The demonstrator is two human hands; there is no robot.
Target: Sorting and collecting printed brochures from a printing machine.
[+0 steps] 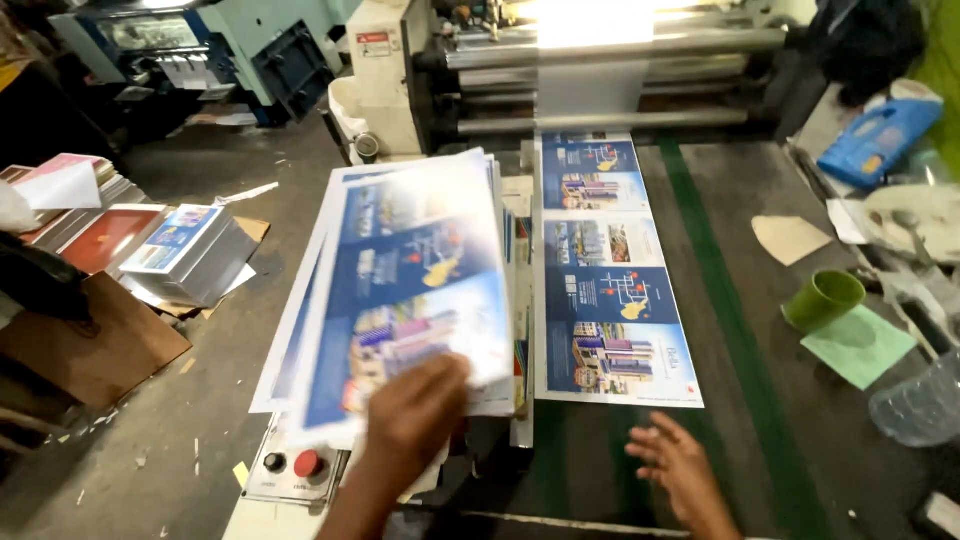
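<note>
Gripping printed sheets (410, 270) | left hand (415, 415) fingers clamped | right hand (680, 465) fingers spread, off sheets

Free room and obstacles about the printed sheet (612, 290) lying on the machine bed: the dark belt right of it, with its green stripe (722, 300), is bare as far as the green cup (822, 299) and green paper square (858, 345). Left of it a lifted stack of sheets (410, 290) closes the way; beyond it, rollers (610, 75) bar passage
</note>
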